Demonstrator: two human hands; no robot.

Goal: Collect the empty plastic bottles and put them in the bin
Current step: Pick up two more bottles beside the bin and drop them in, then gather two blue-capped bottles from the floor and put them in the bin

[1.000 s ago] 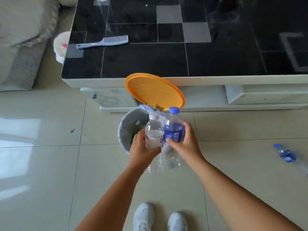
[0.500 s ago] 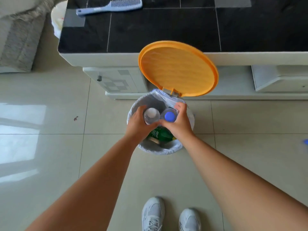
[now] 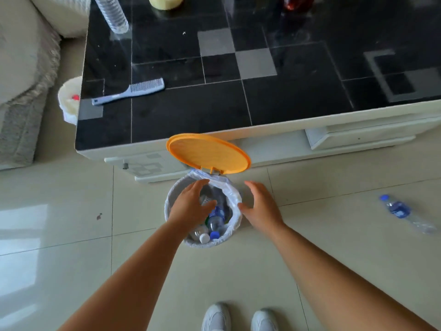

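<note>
Two bottles in the bin (image 3: 172, 212): white-cap bottle (image 3: 202, 236) and blue-cap bottle (image 3: 216, 220), both lying tilted, caps toward the near rim, long axes running near-to-far. Orange lid (image 3: 208, 153) stands open behind, hinged at the far rim. Left hand (image 3: 191, 206) hovers over the bin mouth, fingers spread, holding nothing. Right hand (image 3: 261, 206) just beside the right rim, fingers spread, empty. One more blue-cap floor bottle (image 3: 403, 212) lies on the floor well to the right, cap pointing far-left. One clear desk bottle (image 3: 112, 13) lies on the desk (image 3: 286, 101), far left. One comb (image 3: 130, 91) near the desk's left edge.
</note>
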